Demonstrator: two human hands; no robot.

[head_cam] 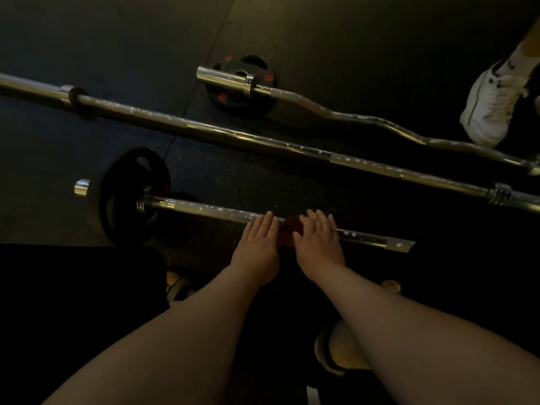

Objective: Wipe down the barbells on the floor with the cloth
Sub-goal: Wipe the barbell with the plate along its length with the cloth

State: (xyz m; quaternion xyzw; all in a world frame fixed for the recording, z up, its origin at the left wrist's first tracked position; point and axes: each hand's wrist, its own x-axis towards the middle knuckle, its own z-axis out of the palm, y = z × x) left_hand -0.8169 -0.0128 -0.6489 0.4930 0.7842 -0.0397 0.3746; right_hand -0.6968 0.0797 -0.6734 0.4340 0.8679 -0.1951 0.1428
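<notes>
Three barbells lie on the dark rubber floor, all speckled with white spots. The nearest barbell [210, 208] carries a black plate [128, 197] at its left end. A dark reddish cloth [287, 228] is draped over this bar's middle. My left hand [258, 244] rests flat on the bar just left of the cloth, fingers extended. My right hand [318, 241] lies palm down over the cloth's right part, thumb on it, pressing it to the bar. Farther off lie a long straight barbell [233, 134] and a curl bar [350, 115].
The curl bar's left sleeve rests on a black plate [233, 97] lying flat. Another person's white shoe [491, 103] stands at the far right near the curl bar. My own shoes [342, 352] are below my arms. A floor-mat seam [187, 100] runs diagonally.
</notes>
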